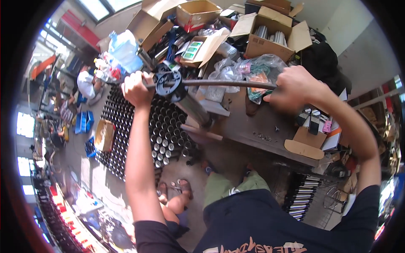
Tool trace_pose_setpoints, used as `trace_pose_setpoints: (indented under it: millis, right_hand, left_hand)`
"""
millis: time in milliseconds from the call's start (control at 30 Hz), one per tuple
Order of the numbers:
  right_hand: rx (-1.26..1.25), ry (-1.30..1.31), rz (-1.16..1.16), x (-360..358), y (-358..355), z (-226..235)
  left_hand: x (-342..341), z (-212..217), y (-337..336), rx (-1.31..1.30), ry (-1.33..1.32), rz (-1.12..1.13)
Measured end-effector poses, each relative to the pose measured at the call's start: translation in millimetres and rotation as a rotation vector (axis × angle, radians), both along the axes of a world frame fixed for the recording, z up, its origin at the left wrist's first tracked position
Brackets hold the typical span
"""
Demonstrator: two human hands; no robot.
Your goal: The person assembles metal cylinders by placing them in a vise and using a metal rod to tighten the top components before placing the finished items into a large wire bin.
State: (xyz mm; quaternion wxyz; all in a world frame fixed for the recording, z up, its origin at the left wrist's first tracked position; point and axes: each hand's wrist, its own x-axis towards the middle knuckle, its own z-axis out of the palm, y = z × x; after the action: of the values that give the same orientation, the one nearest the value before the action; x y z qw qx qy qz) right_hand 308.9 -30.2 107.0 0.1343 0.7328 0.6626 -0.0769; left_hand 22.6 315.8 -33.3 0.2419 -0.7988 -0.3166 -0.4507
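Note:
My left hand [138, 88] and my right hand [293, 86] are both closed on a long metal bar [228, 83], the left near one end and the right near the other. The bar runs level across a black round slotted head [169, 84] on a shiny metal cylinder [195, 110], close beside my left hand. How the bar meets the head is hard to make out. The cylinder stands tilted at the corner of a dark workbench [249, 126]. Blur covers part of my right hand's fingers.
Open cardboard boxes [270, 46], plastic bags [230, 69] and a clear blue water jug [125, 50] crowd the bench's far side. Small metal parts [263, 137] lie on the bench. Rows of black tubes [122, 135] stand on the floor at left. A person's legs [177, 202] show nearby.

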Motion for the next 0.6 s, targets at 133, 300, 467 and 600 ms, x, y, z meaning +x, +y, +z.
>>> trace_pose_setpoints:
  millis: [133,300,467,600]
  right_hand:
    - [-0.211,0.776,-0.271,45.4,6.0,-33.7]
    - [-0.176,1.1,-0.41,-15.9,-3.5,-95.5]
    - [-0.11,1.407,-0.828,-190.8,-52.5,-122.5]
    - [0.466,1.588,-1.123,-372.0,-9.6,-153.8]
  left_hand:
    - [43.2,-15.3,8.1,0.103,-0.091,0.074]
    - [16.1,27.7,33.5,0.331,-0.132,-0.417]
    - [97.1,8.5,43.0,0.082,-0.283,-0.888]
    - [149.9,24.2,21.2,-0.012,-0.223,-1.331]
